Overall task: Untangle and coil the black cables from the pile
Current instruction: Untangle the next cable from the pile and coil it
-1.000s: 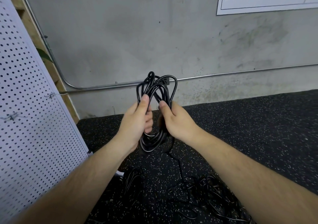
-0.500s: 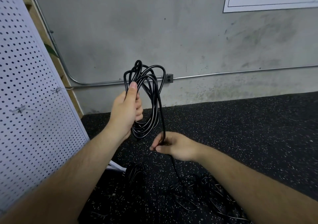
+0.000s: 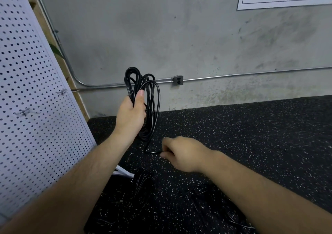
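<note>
Our left hand (image 3: 130,116) fisted round black cable coil (image 3: 152,97), loops above and below fist. Our right hand (image 3: 183,153) pinches trailing strand (image 3: 151,152) just under coil. Pile (image 3: 142,181) lies beneath both grips.

**Open to the right, hemmed in on the left**

The pegboard (image 3: 36,108) stands close beside the left forearm and blocks that whole side. A white strip (image 3: 124,172) at its foot sticks out onto the floor mat (image 3: 251,135), near the pile of cables (image 3: 197,197). Straight ahead the wall (image 3: 179,36) closes the way. Low on it, a pipe (image 3: 233,75) and a socket box (image 3: 178,80) stand out behind the coil (image 3: 152,108) that the left hand (image 3: 130,115) grips. A strand (image 3: 152,152) runs from the coil's bottom to the right hand (image 3: 181,154), which pinches it, crossing the gap between the hands. To the right of that hand, open mat reaches the wall.
</note>
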The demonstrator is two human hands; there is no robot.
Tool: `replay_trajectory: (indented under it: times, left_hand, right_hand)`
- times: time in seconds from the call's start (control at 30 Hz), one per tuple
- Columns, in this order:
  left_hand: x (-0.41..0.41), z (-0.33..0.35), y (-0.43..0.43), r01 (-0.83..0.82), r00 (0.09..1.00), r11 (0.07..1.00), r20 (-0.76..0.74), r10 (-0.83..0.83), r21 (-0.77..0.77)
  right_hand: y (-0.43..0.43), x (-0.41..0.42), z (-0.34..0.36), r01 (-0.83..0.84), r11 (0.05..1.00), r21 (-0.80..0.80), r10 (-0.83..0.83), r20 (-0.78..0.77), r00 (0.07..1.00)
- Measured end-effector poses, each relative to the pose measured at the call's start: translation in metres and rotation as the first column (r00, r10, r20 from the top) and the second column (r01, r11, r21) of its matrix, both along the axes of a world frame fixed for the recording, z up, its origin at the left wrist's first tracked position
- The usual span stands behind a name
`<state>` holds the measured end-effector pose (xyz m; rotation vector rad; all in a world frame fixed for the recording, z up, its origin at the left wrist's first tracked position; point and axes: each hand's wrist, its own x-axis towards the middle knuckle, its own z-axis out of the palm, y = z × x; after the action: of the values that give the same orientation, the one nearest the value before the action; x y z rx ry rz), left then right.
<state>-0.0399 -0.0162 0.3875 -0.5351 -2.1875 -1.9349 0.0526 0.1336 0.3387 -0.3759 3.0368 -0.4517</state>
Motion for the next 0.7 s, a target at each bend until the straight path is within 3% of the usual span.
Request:
replay_trajectory:
  times: [0.13, 0.23, 0.33, 0.43, 0.53, 0.7]
  left_hand:
    - [0.002, -0.004, 0.001, -0.049, 0.997, 0.984, -0.069, 0.037, -0.174]
    - [0.004, -0.005, 0.003, -0.032, 0.999, 0.985, -0.046, 0.025, -0.170]
    - [0.006, -0.006, 0.007, 0.020, 1.000, 0.984, 0.011, -0.019, -0.178]
    - [0.011, -0.005, 0.013, 0.129, 0.987, 0.989, 0.101, -0.121, -0.074]
    - [0.015, -0.007, 0.016, 0.188, 0.980, 0.977, 0.092, -0.179, -0.100]
    - [0.012, -0.011, 0.019, 0.175, 0.975, 0.983, 0.146, -0.166, -0.052]
  right_hand:
    - [0.000, 0.006, 0.027, -0.042, 0.999, 0.027, 0.046, -0.155, 0.987]
    - [0.006, 0.008, 0.041, -0.040, 0.999, 0.016, 0.042, -0.244, 0.969]
    - [0.017, 0.008, 0.045, 0.060, 0.998, -0.025, -0.065, -0.275, 0.959]
    - [0.026, 0.006, 0.047, 0.157, 0.981, -0.110, -0.182, -0.274, 0.944]
    - [0.029, 0.006, 0.049, 0.185, 0.964, -0.192, -0.230, -0.246, 0.942]
    - [0.033, 0.008, 0.051, 0.198, 0.966, -0.169, -0.223, -0.147, 0.964]
